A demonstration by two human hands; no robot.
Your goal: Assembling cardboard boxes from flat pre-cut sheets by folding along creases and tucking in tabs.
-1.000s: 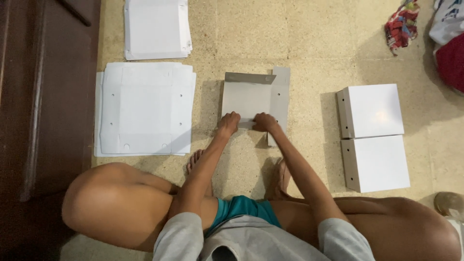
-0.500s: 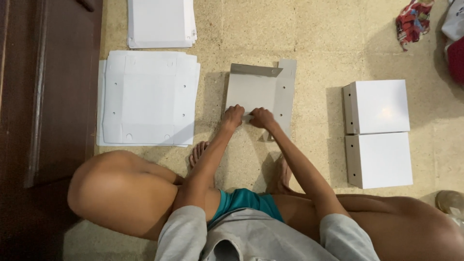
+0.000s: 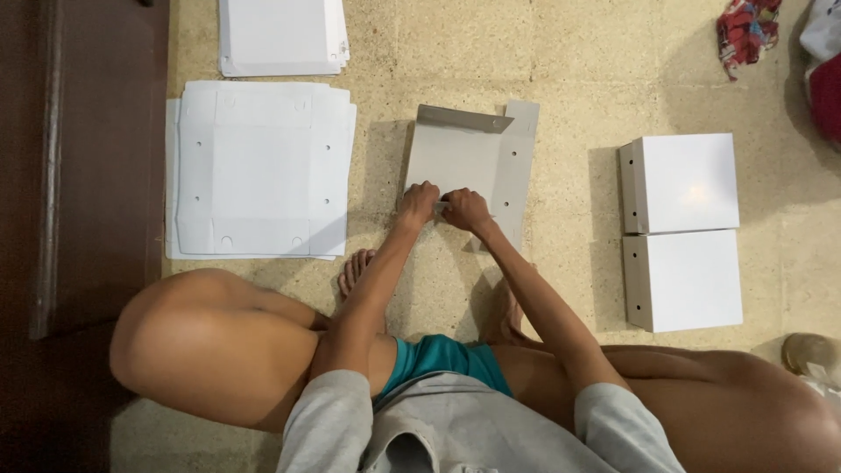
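A partly folded grey-white cardboard box blank [image 3: 460, 153] lies on the speckled floor in front of me, its far flap standing up. My left hand [image 3: 419, 203] and my right hand [image 3: 466, 210] press together on its near edge, fingers curled over the near flap. The fold under my fingers is hidden.
A stack of flat white blanks [image 3: 261, 168] lies to the left, another stack [image 3: 280, 35] beyond it. Two finished white boxes [image 3: 683, 182] [image 3: 685, 280] sit on the right. Dark wooden furniture [image 3: 79, 175] runs along the left. Coloured cloth [image 3: 746, 31] lies at the top right.
Both hands stay pinched on the near edge of the blank. The view has shifted slightly; the blank looks unmoved on the floor.
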